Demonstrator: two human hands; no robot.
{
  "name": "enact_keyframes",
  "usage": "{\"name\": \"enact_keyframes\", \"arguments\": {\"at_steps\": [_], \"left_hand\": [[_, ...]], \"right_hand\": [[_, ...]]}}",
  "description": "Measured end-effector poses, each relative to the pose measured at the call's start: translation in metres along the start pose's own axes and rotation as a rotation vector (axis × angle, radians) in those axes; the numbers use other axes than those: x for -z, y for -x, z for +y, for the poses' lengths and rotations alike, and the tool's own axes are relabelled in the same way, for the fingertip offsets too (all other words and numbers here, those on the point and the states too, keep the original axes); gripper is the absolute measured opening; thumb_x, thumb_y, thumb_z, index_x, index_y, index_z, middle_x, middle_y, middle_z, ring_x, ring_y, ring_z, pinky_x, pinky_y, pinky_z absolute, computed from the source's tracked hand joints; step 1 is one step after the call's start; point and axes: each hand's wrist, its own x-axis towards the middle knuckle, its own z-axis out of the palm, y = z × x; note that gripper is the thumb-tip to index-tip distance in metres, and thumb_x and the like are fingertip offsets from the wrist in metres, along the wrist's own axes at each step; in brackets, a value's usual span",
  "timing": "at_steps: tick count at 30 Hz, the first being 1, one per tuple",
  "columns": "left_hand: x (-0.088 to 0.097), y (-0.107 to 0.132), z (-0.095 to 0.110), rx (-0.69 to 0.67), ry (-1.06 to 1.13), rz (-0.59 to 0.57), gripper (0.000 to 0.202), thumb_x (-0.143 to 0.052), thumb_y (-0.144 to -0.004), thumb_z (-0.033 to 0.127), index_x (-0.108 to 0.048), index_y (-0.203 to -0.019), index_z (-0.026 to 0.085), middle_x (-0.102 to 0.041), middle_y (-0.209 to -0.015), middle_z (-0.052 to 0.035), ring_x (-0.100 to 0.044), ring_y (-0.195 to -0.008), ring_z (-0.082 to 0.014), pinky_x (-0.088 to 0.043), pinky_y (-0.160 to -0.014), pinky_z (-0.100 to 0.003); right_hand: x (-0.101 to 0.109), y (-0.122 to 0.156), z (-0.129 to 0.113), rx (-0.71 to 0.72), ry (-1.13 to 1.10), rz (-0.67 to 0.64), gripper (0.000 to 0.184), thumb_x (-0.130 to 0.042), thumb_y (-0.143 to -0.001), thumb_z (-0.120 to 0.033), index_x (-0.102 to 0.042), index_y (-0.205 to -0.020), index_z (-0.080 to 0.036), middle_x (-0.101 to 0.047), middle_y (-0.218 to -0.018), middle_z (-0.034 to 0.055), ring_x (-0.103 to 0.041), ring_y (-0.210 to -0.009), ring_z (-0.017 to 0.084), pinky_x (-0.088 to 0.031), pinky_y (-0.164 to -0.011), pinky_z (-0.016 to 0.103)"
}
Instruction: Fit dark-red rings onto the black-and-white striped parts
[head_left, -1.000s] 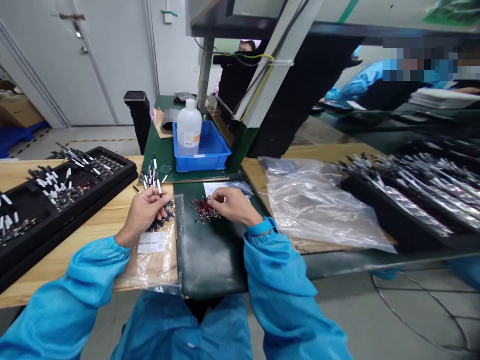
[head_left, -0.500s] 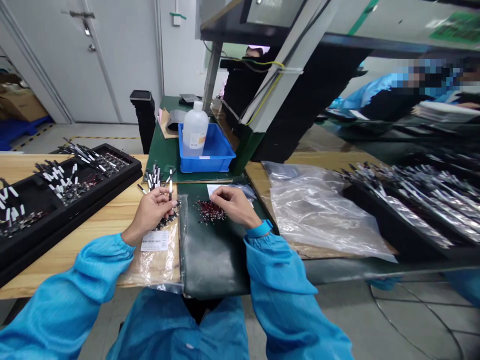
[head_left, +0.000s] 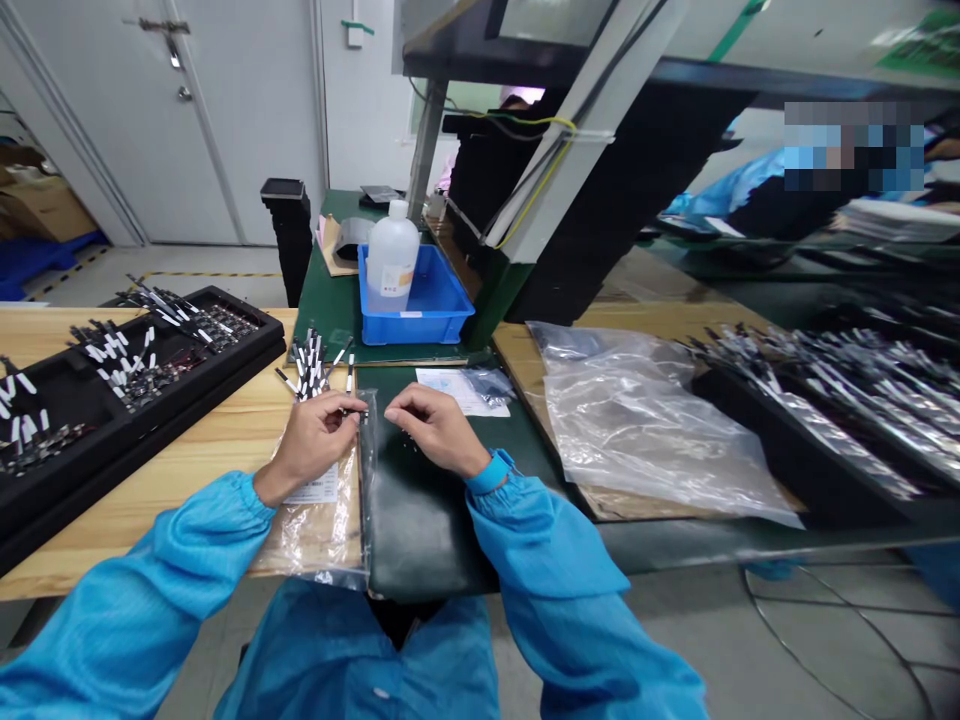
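Note:
My left hand [head_left: 319, 440] is closed in a pinch over a clear plastic bag [head_left: 330, 545], holding a thin black-and-white strip [head_left: 350, 374] that sticks up past the fingers. Just behind it, a bunch of similar strips [head_left: 311, 365] lies fanned out on the bag. My right hand [head_left: 435, 428] is a short gap to the right, thumb and forefinger pinched together; whatever they hold is too small to make out. Beneath that hand a few tiny parts [head_left: 409, 440] show on the dark green mat [head_left: 427, 530]; the hand hides the rest.
A black tray [head_left: 180, 400] of strip parts lies left. Behind the mat stands a blue bin [head_left: 416, 327] with a white bottle [head_left: 391, 255]. A paper [head_left: 465, 390], a plastic sheet [head_left: 645, 420] and black trays of strips [head_left: 810, 440] are right. A slanted post [head_left: 555, 150] rises behind.
My right hand has moved left, close to my left hand, and now covers the pile of small red and silver parts. The left hand has shifted slightly right with its strip.

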Motion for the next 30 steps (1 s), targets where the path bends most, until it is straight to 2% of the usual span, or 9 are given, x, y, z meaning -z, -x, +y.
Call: {"name": "enact_keyframes", "arguments": {"at_steps": [6, 12, 15, 20, 26, 30], "left_hand": [[0.001, -0.001, -0.001, -0.063, -0.113, 0.096, 0.021, -0.075, -0.081, 0.034, -0.075, -0.096, 0.019, -0.074, -0.094, -0.0066, -0.064, -0.065, -0.0145, -0.05, -0.056, -0.025], [0.002, 0.0, 0.009, -0.241, -0.251, 0.059, 0.011, -0.072, -0.085, 0.028, -0.076, -0.089, 0.02, -0.072, -0.082, -0.0043, -0.062, -0.067, -0.0145, -0.047, -0.06, -0.026], [0.001, 0.001, 0.013, -0.283, -0.272, 0.039, 0.01, -0.069, -0.088, 0.025, -0.077, -0.088, 0.019, -0.072, -0.076, -0.0034, -0.063, -0.066, -0.0143, -0.046, -0.061, -0.026], [-0.001, 0.001, 0.012, -0.157, -0.129, 0.018, 0.014, -0.069, -0.089, 0.029, -0.079, -0.084, 0.02, -0.071, -0.072, -0.0023, -0.063, -0.064, -0.0138, -0.047, -0.06, -0.025], [-0.004, 0.002, 0.008, 0.013, 0.01, -0.028, 0.021, -0.07, -0.087, 0.038, -0.08, -0.084, 0.02, -0.071, -0.072, -0.0026, -0.061, -0.059, -0.0136, -0.047, -0.054, -0.024], [-0.004, 0.003, 0.012, 0.04, 0.009, -0.083, 0.021, -0.071, -0.086, 0.039, -0.079, -0.082, 0.02, -0.073, -0.073, -0.0032, -0.061, -0.058, -0.0145, -0.048, -0.054, -0.024]], "right_hand": [[0.0, 0.0, -0.002, -0.001, -0.009, 0.015, 0.017, -0.067, -0.091, -0.031, -0.069, -0.08, -0.018, -0.063, -0.078, 0.0024, -0.056, -0.07, 0.014, -0.042, -0.066, 0.028], [-0.002, 0.001, -0.002, -0.015, -0.013, 0.031, 0.018, -0.068, -0.089, -0.032, -0.069, -0.078, -0.018, -0.061, -0.074, 0.0014, -0.053, -0.065, 0.013, -0.04, -0.061, 0.027], [-0.003, 0.001, -0.003, -0.019, -0.078, 0.048, 0.018, -0.069, -0.089, -0.034, -0.072, -0.081, -0.018, -0.063, -0.077, 0.0024, -0.055, -0.067, 0.013, -0.042, -0.062, 0.028], [-0.008, 0.001, -0.002, -0.064, -0.219, 0.137, 0.021, -0.073, -0.085, -0.036, -0.075, -0.098, -0.019, -0.067, -0.087, 0.0039, -0.059, -0.072, 0.015, -0.045, -0.064, 0.028], [-0.016, 0.0, 0.002, -0.06, -0.275, 0.14, 0.015, -0.078, -0.082, -0.034, -0.078, -0.089, -0.02, -0.071, -0.089, 0.0048, -0.064, -0.081, 0.017, -0.049, -0.073, 0.031], [-0.017, -0.001, 0.001, -0.056, -0.331, 0.136, 0.017, -0.079, -0.081, -0.038, -0.078, -0.084, -0.021, -0.071, -0.087, 0.0048, -0.065, -0.083, 0.018, -0.051, -0.076, 0.032]]}}
